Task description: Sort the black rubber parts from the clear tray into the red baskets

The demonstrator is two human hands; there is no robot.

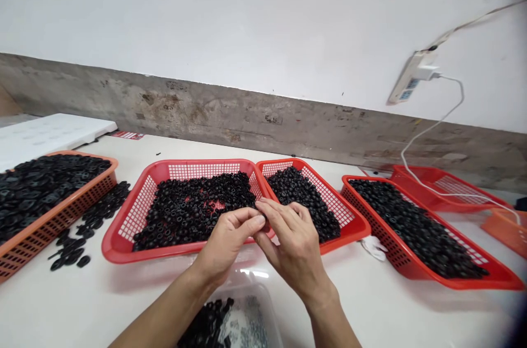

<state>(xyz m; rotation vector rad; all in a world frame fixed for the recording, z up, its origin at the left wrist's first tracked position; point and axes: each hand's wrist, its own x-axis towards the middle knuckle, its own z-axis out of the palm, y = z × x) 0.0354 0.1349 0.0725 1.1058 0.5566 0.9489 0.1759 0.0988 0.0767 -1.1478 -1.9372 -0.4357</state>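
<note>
My left hand and my right hand meet over the front right edge of a red basket. Both are closed, thumbs and fingers pinched together at the tips. A dark bit shows between the fingertips, but what it is stays mostly hidden. Small black rings fill much of that basket, with some red bottom showing through. Just beyond my right hand, a second red basket holds more small black round parts. Below my wrists sits a clear plastic container with black parts and small shiny pieces.
At left, an orange basket is heaped with flat black pieces, several loose beside it. Another red basket of black parts stands right, near a crumpled white scrap. A white cable hangs from a wall power strip.
</note>
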